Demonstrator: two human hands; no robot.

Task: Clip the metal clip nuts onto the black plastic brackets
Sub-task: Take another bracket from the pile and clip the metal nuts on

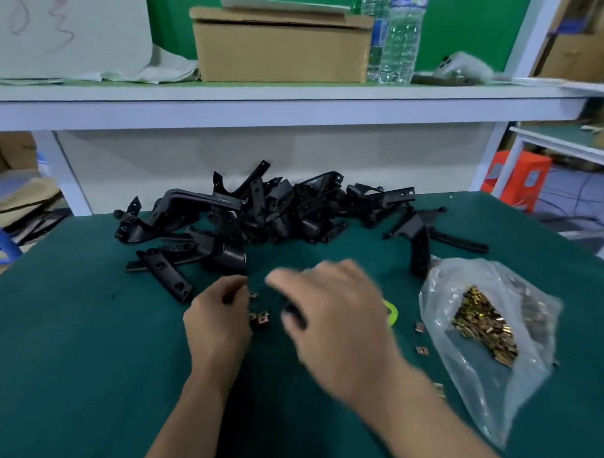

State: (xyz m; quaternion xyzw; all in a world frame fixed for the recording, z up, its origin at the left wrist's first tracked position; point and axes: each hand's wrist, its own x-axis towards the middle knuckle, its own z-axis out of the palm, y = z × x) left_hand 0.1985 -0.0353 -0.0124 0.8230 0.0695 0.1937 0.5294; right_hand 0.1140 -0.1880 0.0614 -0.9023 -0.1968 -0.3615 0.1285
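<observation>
A heap of black plastic brackets (260, 210) lies across the far middle of the green table. A clear bag of brass-coloured metal clip nuts (482, 324) sits at the right. My left hand (218, 322) has curled fingers, and its fingertips pinch a small clip nut (253, 295). Two more clip nuts (260, 318) lie on the mat just beside it. My right hand (335, 315) is blurred by motion and hovers over the mat. A black bracket piece (292, 314) shows under its palm, gripped by the fingers.
Loose clip nuts (422, 350) lie scattered left of the bag. A lime-green ring (392, 312) peeks out behind my right hand. A white shelf (264, 100) above carries a cardboard box (279, 50) and water bottles (399, 37). A long black bracket (162, 275) lies to the left.
</observation>
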